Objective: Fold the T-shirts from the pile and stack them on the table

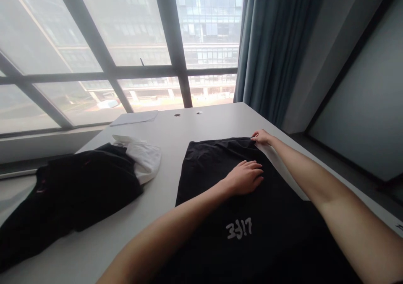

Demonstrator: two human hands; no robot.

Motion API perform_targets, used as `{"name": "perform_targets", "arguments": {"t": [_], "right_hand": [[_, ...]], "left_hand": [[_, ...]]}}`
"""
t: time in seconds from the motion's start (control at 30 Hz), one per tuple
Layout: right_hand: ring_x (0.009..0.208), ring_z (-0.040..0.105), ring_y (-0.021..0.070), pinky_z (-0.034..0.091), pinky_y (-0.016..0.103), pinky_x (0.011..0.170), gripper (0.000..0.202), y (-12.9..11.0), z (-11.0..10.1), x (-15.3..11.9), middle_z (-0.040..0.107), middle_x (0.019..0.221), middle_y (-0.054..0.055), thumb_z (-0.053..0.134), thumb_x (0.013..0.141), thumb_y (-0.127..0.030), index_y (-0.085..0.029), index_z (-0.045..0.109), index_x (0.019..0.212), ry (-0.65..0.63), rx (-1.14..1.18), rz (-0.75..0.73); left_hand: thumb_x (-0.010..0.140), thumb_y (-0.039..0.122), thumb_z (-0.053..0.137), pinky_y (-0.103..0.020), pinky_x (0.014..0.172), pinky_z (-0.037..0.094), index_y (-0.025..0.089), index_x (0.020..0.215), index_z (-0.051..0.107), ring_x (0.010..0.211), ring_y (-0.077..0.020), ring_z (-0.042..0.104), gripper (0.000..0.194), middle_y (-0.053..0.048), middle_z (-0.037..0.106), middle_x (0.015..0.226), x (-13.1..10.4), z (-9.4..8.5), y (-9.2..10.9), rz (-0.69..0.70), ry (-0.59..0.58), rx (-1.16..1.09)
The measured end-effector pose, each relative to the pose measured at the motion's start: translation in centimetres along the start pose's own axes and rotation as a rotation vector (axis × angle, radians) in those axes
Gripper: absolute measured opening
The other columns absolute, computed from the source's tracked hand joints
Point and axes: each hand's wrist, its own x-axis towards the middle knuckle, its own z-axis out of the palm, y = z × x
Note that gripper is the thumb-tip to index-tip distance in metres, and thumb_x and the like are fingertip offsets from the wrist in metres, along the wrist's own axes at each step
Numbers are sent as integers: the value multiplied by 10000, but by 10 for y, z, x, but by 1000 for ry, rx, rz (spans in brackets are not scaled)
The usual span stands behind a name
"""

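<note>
Head camera: a black garment lies spread on the white bench, its hem toward the window and its pale print upside down from this viewpoint. The right hand has its fingers narrowed in a pinch on the hem's right corner; the left hand rests palm down on the cloth, its fingers loosely spread and gripping nothing. As for progress, I judge the laying out to be well advanced: the hem runs nearly straight and the part around the print looks flat. Shallow creases remain just below the hem, so some smoothing seems left, and no fold across the body can be made out. The nearer end runs out of view, so its state cannot be told. On the left lies a dark bundle, loosely heaped, with white cloth beside its far end; a strip of bench separates it from the garment. Beyond the hem, open bench top reaches to the far edge, where papers lie at the left corner. Room is tighter on the right, where the bench's slanting edge passes near the right hand, with a curtain hanging beyond it. Leftward, the bundle would limit any wide sweep.
</note>
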Motion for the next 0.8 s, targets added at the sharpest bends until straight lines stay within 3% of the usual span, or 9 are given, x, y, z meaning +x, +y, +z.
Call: {"name": "perform_targets", "arguments": {"t": [0.17, 0.33, 0.47, 0.57, 0.63, 0.73, 0.8], "right_hand": [[604, 557, 111, 498, 242, 616, 296, 2, -13, 33, 633, 682, 16, 871, 756, -332, -124, 667, 814, -77, 58, -5], [707, 574, 134, 489, 259, 731, 276, -12, -32, 67, 649, 731, 39, 785, 848, -364, -107, 692, 805, 19, -51, -184], [865, 637, 172, 487, 269, 848, 247, -30, -26, 73, 729, 944, 84, 741, 885, -358, -117, 736, 940, 55, -275, -226], [1026, 654, 250, 481, 359, 951, 232, -38, -11, 57, 724, 1102, 137, 728, 889, -348, -146, 747, 1001, 37, -397, -134], [1176, 598, 317, 447, 436, 1024, 268, -40, 3, 38, 671, 1241, 187, 636, 946, -340, -145, 730, 1105, 121, -400, -136], [1275, 526, 328, 391, 440, 1106, 368, -35, 25, 3, 615, 1335, 201, 431, 1013, -273, -125, 672, 1249, 276, -362, -268], [1282, 524, 307, 370, 404, 1139, 411, -27, 38, -21, 612, 1355, 183, 387, 1015, -267, -118, 646, 1298, 277, -331, -381]], "left_hand": [[1041, 515, 437, -581, 1202, 281, 165, 1417, 556, 1488, -306, 352, 527, -132, 473, 1556, 38, 32, 3, 84, -78, 1], [1023, 583, 432, -579, 1233, 187, 163, 1520, 449, 1534, -308, 254, 651, -147, 357, 1627, 32, 48, -1, 118, -98, -15], [1018, 587, 441, -587, 1235, 166, 188, 1522, 452, 1539, -314, 241, 643, -129, 358, 1629, 30, 49, -1, 153, -104, -31], [1043, 528, 423, -565, 1234, 202, 211, 1517, 452, 1536, -287, 254, 572, -97, 371, 1628, 32, 39, -1, 180, -67, -62], [1053, 457, 427, -535, 1232, 240, 218, 1505, 462, 1526, -270, 283, 513, -79, 390, 1619, 30, 25, -8, 150, -30, -71], [1037, 332, 445, -518, 1226, 265, 225, 1469, 503, 1494, -276, 346, 448, -85, 450, 1579, 17, -6, -43, -57, 47, -19], [1027, 266, 428, -529, 1227, 246, 222, 1449, 523, 1480, -288, 365, 434, -102, 472, 1560, -1, -25, -82, -259, 121, 63]]}}
